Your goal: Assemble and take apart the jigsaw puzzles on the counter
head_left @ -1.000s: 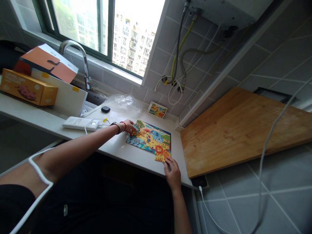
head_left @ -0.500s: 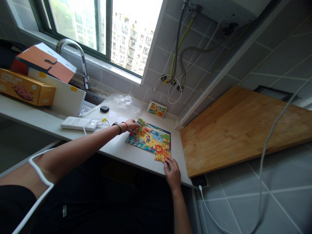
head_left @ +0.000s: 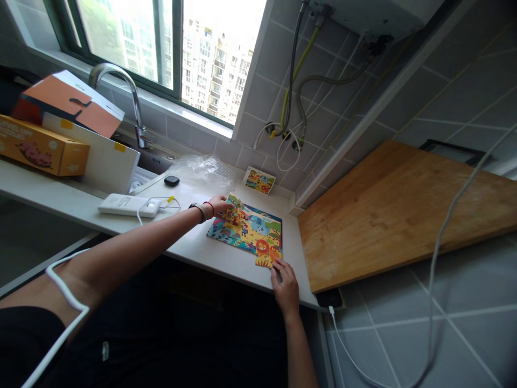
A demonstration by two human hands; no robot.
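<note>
A colourful animal jigsaw puzzle (head_left: 258, 223) lies on the white counter, with an elephant and trees in its picture. At its upper left corner my left hand (head_left: 220, 205) is closed on a puzzle piece (head_left: 233, 199) that looks tilted up from the board; the fingers partly cover it. Joined lion puzzle pieces (head_left: 263, 253) overlap the puzzle's lower right edge. My right hand (head_left: 286, 285) has its thumb and fingertips at the right corner of these lion pieces, gripping the edge.
A small picture card (head_left: 259, 180) leans against the tiled wall. Clear plastic wrap (head_left: 205, 168), a black case (head_left: 172, 181) and a white power bank (head_left: 128, 205) lie left. Boxes (head_left: 44, 148) stand by the sink tap (head_left: 137, 108). A wooden board (head_left: 396, 215) borders the right side.
My left hand has shifted slightly at the puzzle's upper left corner, and the piece there has tilted a little. My right hand stays at the lion pieces. The camera view has moved slightly.
</note>
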